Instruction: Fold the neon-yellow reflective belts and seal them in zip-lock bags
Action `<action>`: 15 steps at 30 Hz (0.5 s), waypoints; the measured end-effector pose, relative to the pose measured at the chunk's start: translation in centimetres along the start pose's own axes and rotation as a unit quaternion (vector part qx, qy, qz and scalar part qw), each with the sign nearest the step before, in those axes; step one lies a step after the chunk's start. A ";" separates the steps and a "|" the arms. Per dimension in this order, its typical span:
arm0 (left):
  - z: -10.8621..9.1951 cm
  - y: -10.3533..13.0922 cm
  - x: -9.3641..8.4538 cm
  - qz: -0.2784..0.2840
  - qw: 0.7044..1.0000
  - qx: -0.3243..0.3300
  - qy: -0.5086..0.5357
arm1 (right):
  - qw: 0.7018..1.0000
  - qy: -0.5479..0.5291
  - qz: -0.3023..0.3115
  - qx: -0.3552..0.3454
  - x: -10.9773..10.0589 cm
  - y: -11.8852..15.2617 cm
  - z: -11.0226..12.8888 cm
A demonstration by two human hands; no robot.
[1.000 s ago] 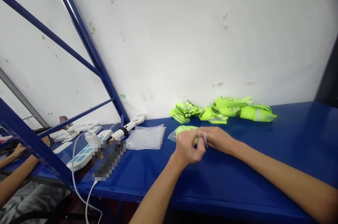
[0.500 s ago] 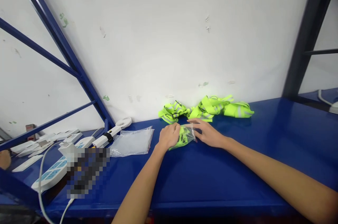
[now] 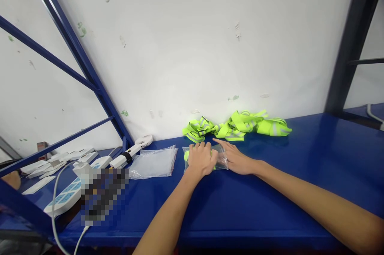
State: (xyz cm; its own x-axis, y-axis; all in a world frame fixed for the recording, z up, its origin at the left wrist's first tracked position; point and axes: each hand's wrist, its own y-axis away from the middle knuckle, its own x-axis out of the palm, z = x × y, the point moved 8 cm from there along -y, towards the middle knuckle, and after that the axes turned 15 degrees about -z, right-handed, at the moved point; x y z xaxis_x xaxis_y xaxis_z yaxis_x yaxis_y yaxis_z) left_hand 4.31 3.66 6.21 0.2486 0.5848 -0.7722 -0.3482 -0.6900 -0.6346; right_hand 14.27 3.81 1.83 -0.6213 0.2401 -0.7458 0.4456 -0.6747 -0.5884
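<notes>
A clear plastic bag (image 3: pixel 222 161) with a neon yellow-green reflective strap (image 3: pixel 186 155) inside lies on the blue shelf. My left hand (image 3: pixel 201 159) presses down over the bag's middle, fingers curled on it, covering most of the packed strap. At the bag's right end is my right hand (image 3: pixel 238 158), its index finger stretched out and the others partly seen through or behind the plastic. Behind both hands, loose neon reflective straps (image 3: pixel 244 125) with black buckles lie bunched against the wall.
Flat clear plastic bags (image 3: pixel 154 162) lie left of my hands. Beyond them are a white handheld fan (image 3: pixel 144 141), a power strip (image 3: pixel 67 197) with cables and several white boxes (image 3: pixel 85 154). Blue metal posts (image 3: pixel 90 73) frame the left side of the blue shelf (image 3: pixel 270 215).
My left hand has shifted right along the bag and now covers more of the strap inside. My right hand has flattened lower against the bag's right end. The view has moved slightly.
</notes>
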 end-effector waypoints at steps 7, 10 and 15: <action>-0.3 -0.2 -0.5 0.093 0.994 -0.019 -0.048 | 0.999 -0.015 -0.023 0.024 -0.8 -1.1 -0.1; 0.8 -1.8 -0.4 0.157 0.986 -0.050 -0.021 | 0.985 -0.041 -0.128 0.109 -3.6 -1.9 -2.0; 2.0 -4.0 1.5 0.151 0.981 -0.083 0.094 | 0.956 -0.176 -0.053 0.228 -3.4 -1.6 -2.4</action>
State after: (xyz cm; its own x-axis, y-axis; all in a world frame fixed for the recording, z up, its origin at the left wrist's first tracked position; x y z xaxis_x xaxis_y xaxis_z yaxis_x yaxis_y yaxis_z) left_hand 4.29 8.20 7.66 0.3243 0.2658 -0.9078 -0.2840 -0.8880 -0.3615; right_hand 17.17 5.74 4.53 -0.8622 0.1281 -0.4902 0.0906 -0.9129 -0.3979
